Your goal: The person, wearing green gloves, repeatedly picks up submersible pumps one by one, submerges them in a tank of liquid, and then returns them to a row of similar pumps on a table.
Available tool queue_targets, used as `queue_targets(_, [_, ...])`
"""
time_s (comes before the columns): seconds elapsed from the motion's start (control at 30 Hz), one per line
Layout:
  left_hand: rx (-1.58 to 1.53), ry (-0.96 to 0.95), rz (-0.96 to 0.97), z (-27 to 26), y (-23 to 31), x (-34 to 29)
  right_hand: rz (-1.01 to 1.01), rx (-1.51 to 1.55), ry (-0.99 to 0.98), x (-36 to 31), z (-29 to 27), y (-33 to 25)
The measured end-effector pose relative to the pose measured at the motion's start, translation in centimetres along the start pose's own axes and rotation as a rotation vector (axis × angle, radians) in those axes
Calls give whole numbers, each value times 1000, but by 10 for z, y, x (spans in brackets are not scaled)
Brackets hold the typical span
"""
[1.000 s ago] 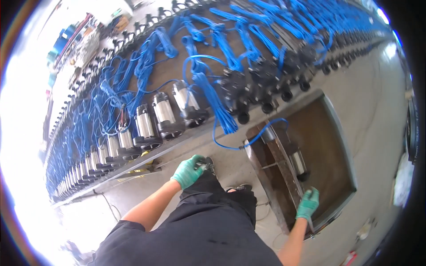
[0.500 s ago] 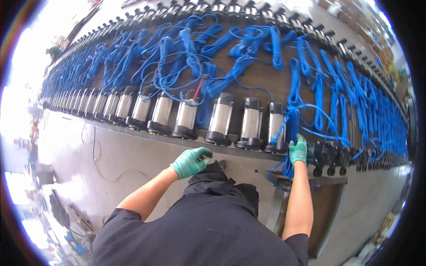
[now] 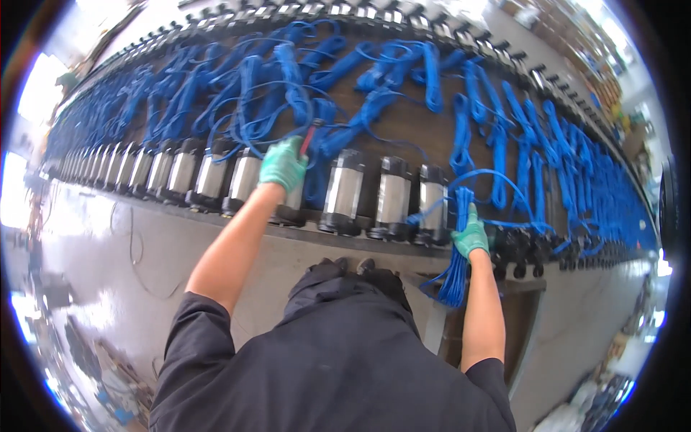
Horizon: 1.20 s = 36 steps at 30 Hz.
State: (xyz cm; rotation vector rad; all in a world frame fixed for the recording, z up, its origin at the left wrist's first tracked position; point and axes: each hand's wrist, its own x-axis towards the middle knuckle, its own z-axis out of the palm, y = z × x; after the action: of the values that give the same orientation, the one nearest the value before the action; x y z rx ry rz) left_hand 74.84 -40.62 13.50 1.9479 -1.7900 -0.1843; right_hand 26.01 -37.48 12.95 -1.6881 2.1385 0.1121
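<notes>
My right hand, in a green glove, is closed around a coiled bundle of blue cable at the table's front edge. The bundle hangs down past the edge, and a loose loop runs from it over the table. My left hand, gloved the same way, reaches over the row of silver-and-black cylinders. Its fingers are beside a thin red-handled tool, touching or very close to it. Whether they grip it is unclear. The cylinder beneath that hand is partly covered.
More blue cable bundles lie over the brown tabletop. Another row of cylinders lines the far edge. Black-ended pieces stand right of my right hand. Below is a brown-topped stand with a metal frame.
My left hand has moved from in front of the table up and forward to the red-handled tool. My right hand now has the cable bundle in its grasp more upright. The view has shifted slightly.
</notes>
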Motion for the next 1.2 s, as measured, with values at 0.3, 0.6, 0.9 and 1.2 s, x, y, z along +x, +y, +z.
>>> queue_targets(0.3, [395, -269, -93, 39, 13, 53, -402, 421, 50, -129, -98, 17])
queue_targets(0.6, [-559, -230, -289, 2, 39, 40, -907, 360, 180, -79, -152, -102])
queue_targets(0.9, [-604, -111, -134, -91, 54, -28, -757, -424, -24, 19, -38, -158])
queue_targets(1.2, [-724, -256, -330, -109, 27, -47, -1277, -330, -125, -6, 31, -273])
